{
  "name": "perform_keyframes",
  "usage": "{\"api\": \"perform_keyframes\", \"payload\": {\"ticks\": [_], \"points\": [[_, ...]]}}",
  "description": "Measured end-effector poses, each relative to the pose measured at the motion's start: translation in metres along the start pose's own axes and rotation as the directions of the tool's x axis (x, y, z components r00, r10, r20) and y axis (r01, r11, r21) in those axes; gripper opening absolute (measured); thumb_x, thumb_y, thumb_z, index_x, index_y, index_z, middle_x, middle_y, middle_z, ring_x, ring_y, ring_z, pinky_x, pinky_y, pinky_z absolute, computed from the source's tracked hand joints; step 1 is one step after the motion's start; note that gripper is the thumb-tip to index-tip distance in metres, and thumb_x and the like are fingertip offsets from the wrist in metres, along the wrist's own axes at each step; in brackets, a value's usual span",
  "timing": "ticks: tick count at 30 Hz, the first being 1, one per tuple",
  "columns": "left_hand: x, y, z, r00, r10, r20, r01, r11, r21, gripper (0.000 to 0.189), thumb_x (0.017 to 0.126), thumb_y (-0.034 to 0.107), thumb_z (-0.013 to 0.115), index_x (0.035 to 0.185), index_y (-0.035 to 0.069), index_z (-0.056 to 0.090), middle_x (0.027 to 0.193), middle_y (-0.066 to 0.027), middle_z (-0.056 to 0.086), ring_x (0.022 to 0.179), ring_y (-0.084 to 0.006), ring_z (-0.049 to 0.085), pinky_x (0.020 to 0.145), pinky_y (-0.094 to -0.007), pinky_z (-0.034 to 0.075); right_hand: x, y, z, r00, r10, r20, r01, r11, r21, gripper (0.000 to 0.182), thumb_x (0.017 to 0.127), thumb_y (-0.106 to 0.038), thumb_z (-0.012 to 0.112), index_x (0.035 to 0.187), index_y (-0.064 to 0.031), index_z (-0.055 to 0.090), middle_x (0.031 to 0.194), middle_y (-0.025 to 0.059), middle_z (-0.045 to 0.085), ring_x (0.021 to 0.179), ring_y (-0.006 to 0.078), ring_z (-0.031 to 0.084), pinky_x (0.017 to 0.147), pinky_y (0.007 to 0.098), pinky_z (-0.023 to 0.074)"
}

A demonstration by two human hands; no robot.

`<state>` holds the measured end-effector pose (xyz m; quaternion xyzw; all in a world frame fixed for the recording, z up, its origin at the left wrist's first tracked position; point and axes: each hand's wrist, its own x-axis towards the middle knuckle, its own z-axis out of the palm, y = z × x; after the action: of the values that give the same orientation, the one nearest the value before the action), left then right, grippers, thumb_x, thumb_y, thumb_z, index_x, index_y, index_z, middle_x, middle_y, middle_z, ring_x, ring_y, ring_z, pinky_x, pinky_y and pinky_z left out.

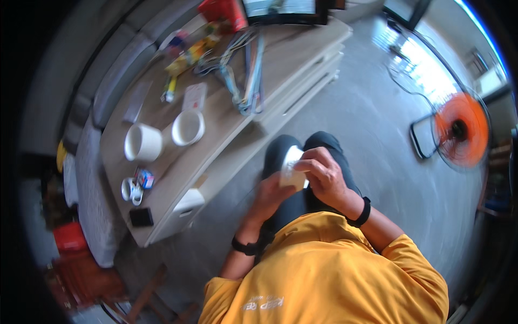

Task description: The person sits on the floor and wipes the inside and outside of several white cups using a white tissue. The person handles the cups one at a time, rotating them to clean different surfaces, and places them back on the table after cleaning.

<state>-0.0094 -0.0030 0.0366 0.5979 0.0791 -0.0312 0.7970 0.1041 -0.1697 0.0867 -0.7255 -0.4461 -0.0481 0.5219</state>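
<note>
Over my knees, my left hand (272,195) grips a small white object (292,167), possibly a cup or tub; blur hides its exact kind. The thumb and fingers wrap its lower left side. My right hand (324,176) touches its upper right side with bent fingers, and the fingertips hide part of it. To the left, on the wooden table (226,137), two white round containers lie or stand: one white container (143,141) shows its mouth to the left, and another white container (188,127) faces up.
A small white mug (130,190), a small blue box (145,179) and a black flat object (141,217) are near the table's left end. Tangled cords (243,81) and a yellow packet (190,56) lie farther back. An orange fan (461,129) stands on the floor at right.
</note>
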Motion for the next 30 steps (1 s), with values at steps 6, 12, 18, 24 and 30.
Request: {"api": "perform_keyframes", "payload": {"ticks": [6, 12, 18, 24, 30], "points": [[-0.021, 0.028, -0.011, 0.997, 0.060, 0.043, -0.053, 0.988, -0.145, 0.030, 0.095, 0.002, 0.065, 0.125, 0.004, 0.062, 0.113, 0.0016, 0.065, 0.106, -0.0082, 0.059, 0.094, -0.0270, 0.050, -0.001, 0.026, 0.008, 0.977, 0.205, -0.053, -0.203, 0.978, 0.039, 0.023, 0.082, 0.014, 0.059, 0.096, -0.0029, 0.064, 0.092, 0.0123, 0.060, 0.078, 0.0289, 0.061, 0.067, 0.0332, 0.0499], [-0.062, 0.067, -0.064, 0.881, 0.344, -0.323, -0.232, 0.912, 0.340, 0.029, 0.091, 0.001, 0.070, 0.120, 0.005, 0.067, 0.109, -0.0031, 0.070, 0.100, -0.0109, 0.064, 0.090, -0.0276, 0.053, -0.022, 0.056, 0.007, 0.948, 0.311, 0.061, -0.307, 0.949, -0.067, 0.015, 0.088, 0.006, 0.060, 0.100, -0.0036, 0.064, 0.090, 0.0109, 0.061, 0.073, 0.0266, 0.062, 0.064, 0.0341, 0.0484], [-0.086, 0.159, -0.140, 0.563, 0.667, -0.488, 0.134, 0.509, 0.850, 0.016, 0.096, 0.015, 0.064, 0.105, 0.002, 0.065, 0.098, -0.0143, 0.071, 0.090, -0.0285, 0.068, 0.079, -0.0371, 0.052, -0.050, 0.086, 0.006, 0.888, 0.413, 0.201, -0.411, 0.910, -0.057, 0.015, 0.087, 0.004, 0.060, 0.099, -0.0036, 0.066, 0.090, 0.0117, 0.062, 0.075, 0.0269, 0.064, 0.067, 0.0335, 0.0505], [-0.074, 0.173, -0.193, 0.589, 0.774, -0.233, 0.167, 0.165, 0.972, 0.015, 0.095, 0.012, 0.062, 0.104, 0.001, 0.065, 0.094, -0.0177, 0.067, 0.086, -0.0382, 0.063, 0.081, -0.0431, 0.049, -0.043, 0.087, 0.012, 0.906, 0.375, 0.195, -0.369, 0.927, -0.072, 0.015, 0.087, 0.004, 0.061, 0.099, -0.0034, 0.066, 0.090, 0.0119, 0.063, 0.075, 0.0272, 0.064, 0.066, 0.0337, 0.0502], [-0.017, 0.129, -0.220, 0.739, 0.661, -0.131, 0.160, 0.017, 0.987, 0.021, 0.095, 0.009, 0.056, 0.114, 0.006, 0.064, 0.105, -0.0143, 0.071, 0.103, -0.0330, 0.064, 0.101, -0.0485, 0.039, -0.046, 0.091, 0.016, 0.925, 0.321, 0.201, -0.307, 0.947, -0.099, 0.015, 0.085, 0.003, 0.062, 0.098, -0.0035, 0.066, 0.090, 0.0136, 0.063, 0.077, 0.0315, 0.063, 0.067, 0.0360, 0.0505]]}}
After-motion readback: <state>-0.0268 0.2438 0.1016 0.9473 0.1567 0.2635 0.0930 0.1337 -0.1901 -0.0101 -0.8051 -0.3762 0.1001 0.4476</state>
